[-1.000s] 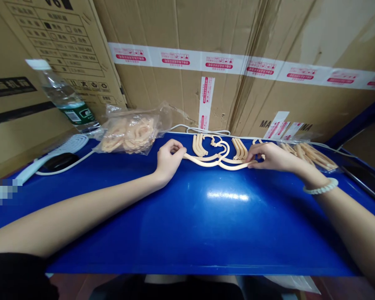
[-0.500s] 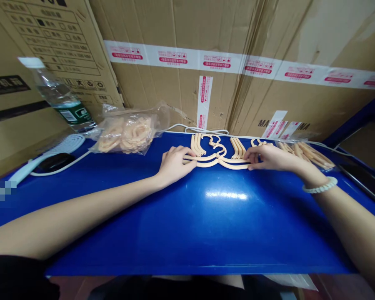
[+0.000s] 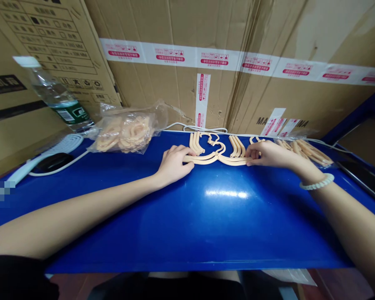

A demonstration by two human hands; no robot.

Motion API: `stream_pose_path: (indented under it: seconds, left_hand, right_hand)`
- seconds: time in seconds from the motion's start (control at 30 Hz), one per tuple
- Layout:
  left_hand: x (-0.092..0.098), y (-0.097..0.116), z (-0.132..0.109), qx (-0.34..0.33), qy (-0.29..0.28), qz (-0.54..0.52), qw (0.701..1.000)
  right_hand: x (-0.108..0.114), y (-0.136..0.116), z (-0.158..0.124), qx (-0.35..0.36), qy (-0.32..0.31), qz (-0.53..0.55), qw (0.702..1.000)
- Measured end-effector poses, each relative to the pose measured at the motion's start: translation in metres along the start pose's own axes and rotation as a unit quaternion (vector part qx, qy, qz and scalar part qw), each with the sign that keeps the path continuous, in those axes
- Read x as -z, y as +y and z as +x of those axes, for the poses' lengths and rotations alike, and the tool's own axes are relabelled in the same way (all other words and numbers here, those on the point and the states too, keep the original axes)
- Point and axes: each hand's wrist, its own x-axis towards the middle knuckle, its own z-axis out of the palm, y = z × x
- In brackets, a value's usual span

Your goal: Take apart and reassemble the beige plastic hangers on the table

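Note:
My left hand (image 3: pixel 174 164) is closed on the left end of beige plastic clothes hangers (image 3: pixel 203 159), thumb in front and fingers behind. The right end is pinched by my right hand (image 3: pixel 264 154). At least two hangers lie against each other on the table, their hooks curling up at the middle. Just behind them are folded hangers: one group of curved beige arms (image 3: pixel 196 143) and another group of arms (image 3: pixel 236 146), with small hooks beside them. The far ends of the held hangers are covered by my fingers.
On the left are a clear bag (image 3: pixel 125 131) of beige parts, a water bottle (image 3: pixel 61 98), a pale brush (image 3: pixel 59 148) and a black mouse-like object (image 3: pixel 54 161). Another bag (image 3: pixel 306 152) of beige pieces lies right. Cardboard boxes (image 3: pixel 162 87) wall the back of the blue table (image 3: pixel 187 233).
The gap between the held hangers' bars has narrowed, so they now sit nearly flush. Both hands keep their hold, and the view has shifted slightly.

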Motion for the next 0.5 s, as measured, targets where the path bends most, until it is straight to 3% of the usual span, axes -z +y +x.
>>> stream_pose_path:
  seconds: [0.5]
  left_hand:
    - [-0.0008,-0.0039,0.0014,-0.007,-0.003,-0.022,1.000]
  right_hand:
    - [0.0027,-0.0093,-0.0030,0.008,-0.031,0.012,0.999]
